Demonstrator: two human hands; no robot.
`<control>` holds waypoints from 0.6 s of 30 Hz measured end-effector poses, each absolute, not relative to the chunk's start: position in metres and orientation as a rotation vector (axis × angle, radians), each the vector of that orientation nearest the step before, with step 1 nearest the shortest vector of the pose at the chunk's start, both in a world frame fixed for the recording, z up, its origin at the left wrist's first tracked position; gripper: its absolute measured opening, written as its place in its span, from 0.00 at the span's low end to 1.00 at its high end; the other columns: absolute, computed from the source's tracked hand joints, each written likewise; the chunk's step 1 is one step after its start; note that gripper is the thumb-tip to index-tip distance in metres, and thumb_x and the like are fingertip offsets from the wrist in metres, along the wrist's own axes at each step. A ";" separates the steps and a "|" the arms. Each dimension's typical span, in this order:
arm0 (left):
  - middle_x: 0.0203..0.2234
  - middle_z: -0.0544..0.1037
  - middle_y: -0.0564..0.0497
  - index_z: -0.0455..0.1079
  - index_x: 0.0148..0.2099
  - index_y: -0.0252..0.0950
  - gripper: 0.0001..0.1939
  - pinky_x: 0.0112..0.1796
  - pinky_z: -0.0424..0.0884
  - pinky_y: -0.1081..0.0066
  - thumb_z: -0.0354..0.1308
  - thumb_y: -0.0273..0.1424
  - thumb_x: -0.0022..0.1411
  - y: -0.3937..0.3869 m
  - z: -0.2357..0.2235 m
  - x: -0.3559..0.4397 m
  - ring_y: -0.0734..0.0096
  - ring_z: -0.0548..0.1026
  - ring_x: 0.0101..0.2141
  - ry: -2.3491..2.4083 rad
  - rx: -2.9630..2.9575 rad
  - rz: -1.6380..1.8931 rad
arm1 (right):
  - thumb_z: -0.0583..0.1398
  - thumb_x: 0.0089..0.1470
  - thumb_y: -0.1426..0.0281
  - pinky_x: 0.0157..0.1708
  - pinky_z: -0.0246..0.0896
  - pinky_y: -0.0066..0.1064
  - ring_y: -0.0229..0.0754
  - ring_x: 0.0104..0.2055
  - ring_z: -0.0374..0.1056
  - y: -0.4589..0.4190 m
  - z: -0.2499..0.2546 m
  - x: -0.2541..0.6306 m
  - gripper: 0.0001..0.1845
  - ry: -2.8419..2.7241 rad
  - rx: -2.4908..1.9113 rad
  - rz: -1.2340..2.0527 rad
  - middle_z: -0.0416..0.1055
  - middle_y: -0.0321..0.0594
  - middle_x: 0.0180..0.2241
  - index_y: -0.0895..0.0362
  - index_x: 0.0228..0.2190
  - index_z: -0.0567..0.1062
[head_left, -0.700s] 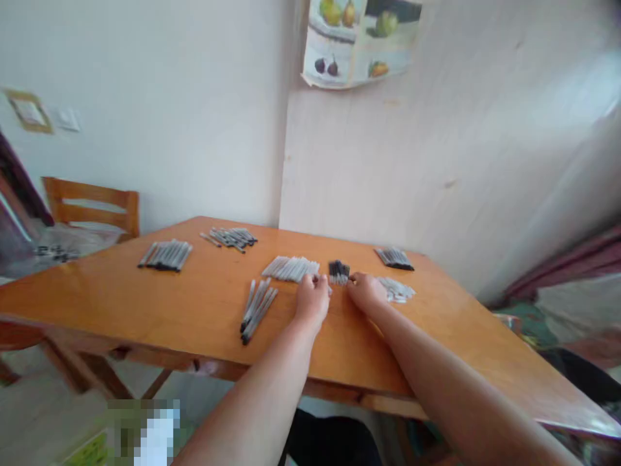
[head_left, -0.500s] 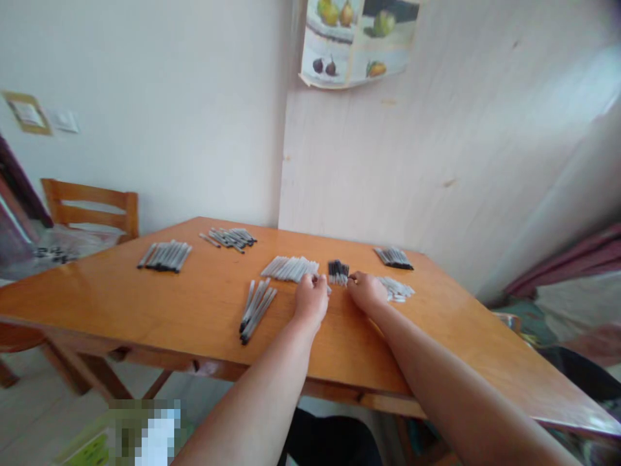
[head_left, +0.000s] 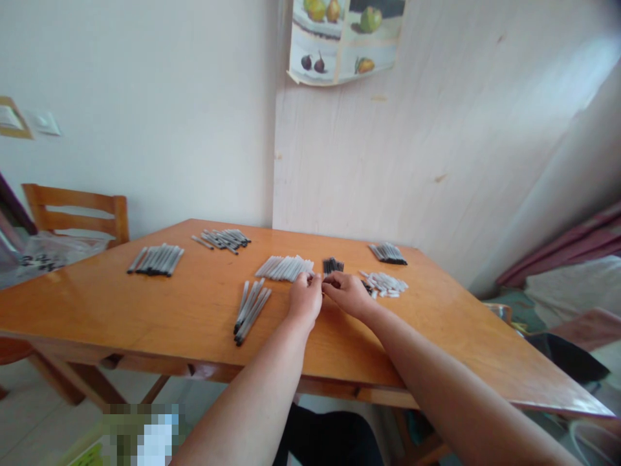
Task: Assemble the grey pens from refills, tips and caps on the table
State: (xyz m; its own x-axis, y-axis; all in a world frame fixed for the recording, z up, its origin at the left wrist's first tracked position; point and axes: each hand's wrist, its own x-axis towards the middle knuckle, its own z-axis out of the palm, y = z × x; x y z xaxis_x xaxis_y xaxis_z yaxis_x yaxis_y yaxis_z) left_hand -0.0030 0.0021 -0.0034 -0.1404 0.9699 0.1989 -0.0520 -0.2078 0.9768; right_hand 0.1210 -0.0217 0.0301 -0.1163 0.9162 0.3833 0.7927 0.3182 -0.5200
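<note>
Both my hands rest on a wooden table, fingertips meeting near its far middle. My left hand is closed in a pinch beside a row of pale pen barrels. My right hand is also pinched, just in front of a small bunch of black caps. Whatever small part the fingers hold is too tiny to name. A fan of assembled pens lies left of my left hand. A heap of small white parts lies right of my right hand.
More pen bundles lie at the far left, the far middle and the far right. A wooden chair stands at the left end. The walls close in behind; a fruit poster hangs above.
My right hand has slid left to meet my left hand in front of the black caps, uncovering the white parts. The camera has shifted slightly, so everything sits a little further left.
</note>
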 end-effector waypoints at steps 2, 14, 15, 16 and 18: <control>0.25 0.75 0.47 0.70 0.34 0.35 0.11 0.30 0.68 0.71 0.57 0.38 0.56 0.003 -0.004 -0.003 0.67 0.73 0.28 1.165 1.267 1.504 | 0.57 0.51 0.61 0.27 0.52 0.24 0.35 0.27 0.64 -0.022 0.029 0.121 0.13 -1.937 -1.515 0.229 0.72 0.35 0.26 0.56 0.30 0.77; 0.26 0.74 0.50 0.63 0.38 0.37 0.07 0.23 0.65 0.74 0.49 0.35 0.61 0.000 0.011 -0.009 0.74 0.70 0.20 1.191 0.913 1.666 | 0.57 0.49 0.61 0.26 0.48 0.26 0.39 0.29 0.65 -0.005 0.035 0.118 0.13 -1.806 -1.907 0.129 0.73 0.40 0.25 0.57 0.24 0.75; 0.26 0.74 0.50 0.62 0.39 0.37 0.07 0.23 0.65 0.74 0.48 0.35 0.62 0.000 0.014 -0.011 0.75 0.69 0.20 1.183 0.849 1.702 | 0.57 0.48 0.62 0.25 0.48 0.26 0.38 0.29 0.65 -0.002 0.035 0.116 0.13 -1.806 -1.920 0.148 0.73 0.40 0.24 0.57 0.23 0.75; 0.27 0.74 0.51 0.61 0.39 0.38 0.06 0.22 0.65 0.74 0.47 0.34 0.62 -0.001 0.016 -0.013 0.76 0.69 0.19 1.179 0.795 1.730 | 0.57 0.48 0.62 0.25 0.48 0.26 0.38 0.28 0.65 0.001 0.035 0.115 0.13 -1.800 -1.926 0.178 0.72 0.40 0.24 0.57 0.22 0.74; 0.29 0.74 0.51 0.59 0.39 0.38 0.06 0.22 0.65 0.74 0.46 0.34 0.63 -0.001 0.020 -0.017 0.76 0.68 0.19 1.187 0.706 1.760 | 0.56 0.47 0.62 0.23 0.47 0.26 0.38 0.26 0.64 0.008 0.032 0.112 0.13 -1.768 -1.928 0.253 0.72 0.40 0.22 0.57 0.21 0.73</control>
